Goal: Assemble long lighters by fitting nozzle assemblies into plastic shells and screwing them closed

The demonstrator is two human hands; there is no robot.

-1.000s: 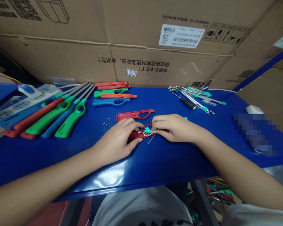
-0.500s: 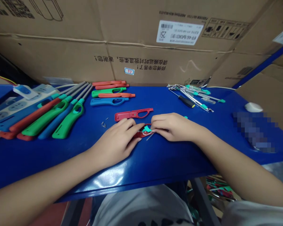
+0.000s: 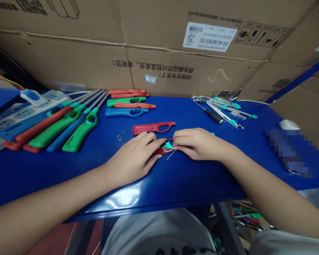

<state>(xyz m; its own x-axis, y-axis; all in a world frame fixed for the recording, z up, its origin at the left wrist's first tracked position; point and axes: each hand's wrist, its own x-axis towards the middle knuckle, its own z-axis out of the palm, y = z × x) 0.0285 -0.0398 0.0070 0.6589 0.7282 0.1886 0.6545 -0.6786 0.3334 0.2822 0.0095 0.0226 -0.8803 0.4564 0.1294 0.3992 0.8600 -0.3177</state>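
My left hand [image 3: 138, 156] is closed on the left part of a red lighter shell half [image 3: 162, 151], pinned low over the blue table. Inside that shell sit a teal trigger piece [image 3: 169, 145] and white wires. The fingers of my right hand [image 3: 194, 143] pinch at the teal trigger piece and the shell's right end; the fingertips partly cover both. A thin grey rod [image 3: 170, 155] sticks out below the shell. Just behind my hands lies the other red shell half [image 3: 151, 128], its inner side up. A few small screws [image 3: 119, 137] are to the left of it.
Long-nosed lighters [image 3: 79, 131] lie at the left by a power strip [image 3: 23, 113]. Coloured shell halves [image 3: 127, 112] are stacked at the back. A screwdriver [image 3: 212, 115] rests beside metal rods with teal parts [image 3: 223, 108]. A cardboard box [image 3: 159, 46] walls off the back.
The whole view has shifted slightly, so things appear a little further right. My hands keep nearly the same hold on the red shell and its teal piece.
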